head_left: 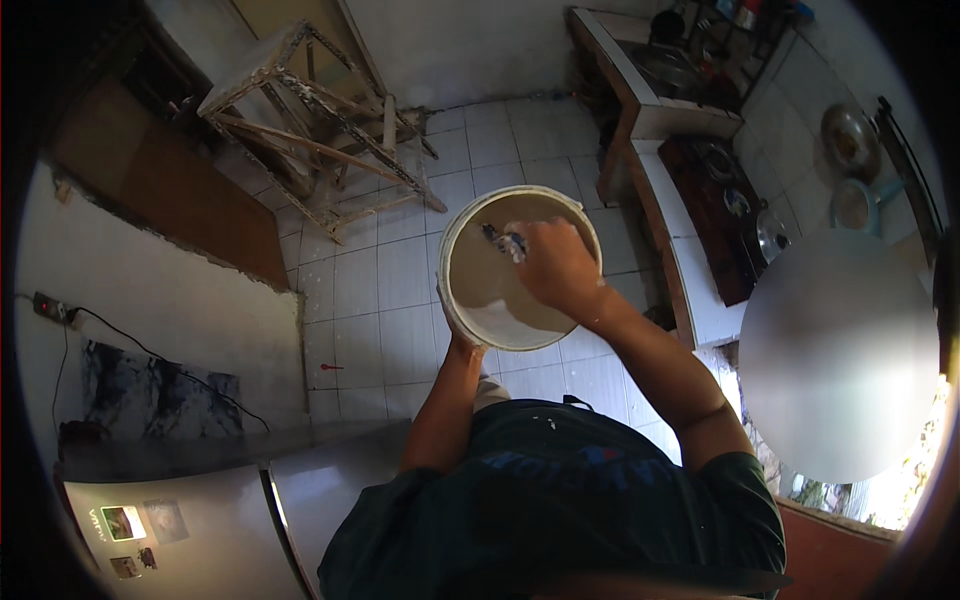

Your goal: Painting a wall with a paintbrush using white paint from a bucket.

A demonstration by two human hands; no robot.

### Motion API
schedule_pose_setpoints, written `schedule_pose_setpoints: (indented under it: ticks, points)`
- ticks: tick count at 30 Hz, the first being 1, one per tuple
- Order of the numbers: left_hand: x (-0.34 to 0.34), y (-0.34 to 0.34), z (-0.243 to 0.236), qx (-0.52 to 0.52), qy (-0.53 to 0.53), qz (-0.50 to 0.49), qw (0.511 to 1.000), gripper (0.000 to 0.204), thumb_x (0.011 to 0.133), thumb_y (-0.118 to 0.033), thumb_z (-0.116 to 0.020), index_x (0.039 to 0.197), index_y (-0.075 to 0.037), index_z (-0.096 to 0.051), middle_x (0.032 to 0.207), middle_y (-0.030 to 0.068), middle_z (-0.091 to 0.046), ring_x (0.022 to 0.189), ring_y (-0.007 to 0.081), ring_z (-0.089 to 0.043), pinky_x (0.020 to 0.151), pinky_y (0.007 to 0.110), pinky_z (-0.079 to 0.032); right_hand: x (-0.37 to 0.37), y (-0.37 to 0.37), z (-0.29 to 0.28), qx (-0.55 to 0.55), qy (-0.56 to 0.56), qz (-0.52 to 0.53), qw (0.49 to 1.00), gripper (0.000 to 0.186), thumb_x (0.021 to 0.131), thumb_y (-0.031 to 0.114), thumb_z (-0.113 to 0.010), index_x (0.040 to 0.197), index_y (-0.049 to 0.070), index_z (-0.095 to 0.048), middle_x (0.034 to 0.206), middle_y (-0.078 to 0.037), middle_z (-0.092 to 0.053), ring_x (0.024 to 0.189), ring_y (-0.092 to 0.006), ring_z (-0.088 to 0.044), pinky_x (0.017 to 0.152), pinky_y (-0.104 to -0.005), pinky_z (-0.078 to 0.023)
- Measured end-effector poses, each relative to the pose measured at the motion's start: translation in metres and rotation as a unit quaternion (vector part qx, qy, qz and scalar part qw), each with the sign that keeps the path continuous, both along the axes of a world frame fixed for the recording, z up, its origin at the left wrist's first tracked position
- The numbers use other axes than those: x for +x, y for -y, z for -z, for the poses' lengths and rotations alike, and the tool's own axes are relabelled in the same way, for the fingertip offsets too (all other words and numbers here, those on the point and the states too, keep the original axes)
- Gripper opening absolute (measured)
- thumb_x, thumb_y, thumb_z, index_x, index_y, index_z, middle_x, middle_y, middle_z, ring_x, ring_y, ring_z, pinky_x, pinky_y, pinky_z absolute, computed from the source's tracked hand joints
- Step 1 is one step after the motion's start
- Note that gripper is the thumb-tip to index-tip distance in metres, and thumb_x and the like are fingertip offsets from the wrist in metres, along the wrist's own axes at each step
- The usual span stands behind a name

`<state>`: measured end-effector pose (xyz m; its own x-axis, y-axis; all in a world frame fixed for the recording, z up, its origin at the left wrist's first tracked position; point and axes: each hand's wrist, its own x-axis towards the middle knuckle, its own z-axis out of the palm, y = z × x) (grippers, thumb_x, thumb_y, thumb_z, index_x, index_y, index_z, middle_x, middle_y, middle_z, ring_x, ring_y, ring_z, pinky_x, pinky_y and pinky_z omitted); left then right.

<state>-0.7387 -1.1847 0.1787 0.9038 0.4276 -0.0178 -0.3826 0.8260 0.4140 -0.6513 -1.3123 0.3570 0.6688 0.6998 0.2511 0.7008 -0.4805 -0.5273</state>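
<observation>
A round, pale bucket is in front of my body, its open top facing up. Inside is a greyish-beige, paint-like substance, with a whiter patch toward the near side. My left hand holds the bucket at its near left side; most of its fingers are hidden by the bucket wall. Over the bucket's mouth, my right hand is closed around a small tool with dark blue and white smears. The tool's kind cannot be made out, as the hand covers much of it.
A paint-spattered wooden trestle stands on the tiled floor at far left. A counter with a stove runs along the right. A fridge is near left, and a power strip with a cable hangs on the left wall.
</observation>
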Motion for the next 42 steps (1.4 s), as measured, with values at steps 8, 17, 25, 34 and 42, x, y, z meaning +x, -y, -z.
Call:
schedule_pose_setpoints:
  ticks: [8, 17, 25, 34, 42]
  points:
    - [0.009, -0.082, -0.020, -0.012, 0.024, -0.011, 1.000, 0.065, 0.101, -0.061, -0.040, 0.146, -0.015, -0.046, 0.141, 0.0056, -0.053, 0.128, 0.0272, -0.052, 0.108, 0.046, -0.045, 0.006, -0.103, -0.001, -0.096, 0.039, -0.057, 0.993, 0.017, 0.084, 0.006, -0.058, 0.098, 0.000, -0.067, 0.087, -0.019, -0.070, 0.083, -0.0368, -0.070, 0.079, -0.0478, -0.056]
    - [0.005, -0.179, 0.011, -0.060, 0.017, -0.089, 0.994, 0.063, 0.099, -0.060, -0.041, 0.143, -0.015, -0.048, 0.140, 0.0066, -0.054, 0.128, 0.0275, -0.053, 0.109, 0.046, -0.044, 0.010, -0.196, -0.019, -0.062, 0.037, -0.163, 0.984, 0.022, 0.080, 0.002, -0.060, 0.100, -0.003, -0.067, 0.095, -0.023, -0.069, 0.087, -0.0392, -0.069, 0.081, -0.0487, -0.055]
    - [-0.038, -0.261, 0.008, -0.066, 0.029, -0.099, 0.992, 0.070, 0.098, -0.064, -0.041, 0.148, -0.015, -0.044, 0.147, 0.0092, -0.049, 0.131, 0.0318, -0.051, 0.110, 0.050, -0.044, -0.010, -0.283, 0.018, -0.044, 0.075, -0.163, 0.983, 0.029, 0.077, 0.001, -0.060, 0.104, -0.003, -0.069, 0.097, -0.022, -0.069, 0.091, -0.0409, -0.067, 0.083, -0.0499, -0.054]
    - [-0.072, -0.313, 0.021, -0.011, -0.007, -0.219, 0.976, 0.074, 0.098, -0.066, -0.038, 0.150, -0.012, -0.041, 0.148, 0.0120, -0.047, 0.131, 0.0331, -0.050, 0.109, 0.050, -0.045, -0.016, -0.351, 0.004, -0.083, 0.014, -0.241, 0.967, 0.018, 0.078, 0.003, -0.061, 0.093, -0.003, -0.069, 0.091, -0.028, -0.066, 0.090, -0.0437, -0.066, 0.087, -0.0507, -0.052]
    - [-0.102, -0.348, 0.026, 0.004, -0.033, -0.272, 0.962, 0.073, 0.099, -0.066, -0.035, 0.145, -0.011, -0.047, 0.141, 0.0124, -0.053, 0.128, 0.0315, -0.053, 0.108, 0.048, -0.045, -0.027, -0.401, 0.002, -0.085, -0.001, -0.319, 0.944, 0.024, 0.077, 0.001, -0.063, 0.098, -0.003, -0.073, 0.089, -0.029, -0.067, 0.090, -0.0454, -0.066, 0.085, -0.0511, -0.052]
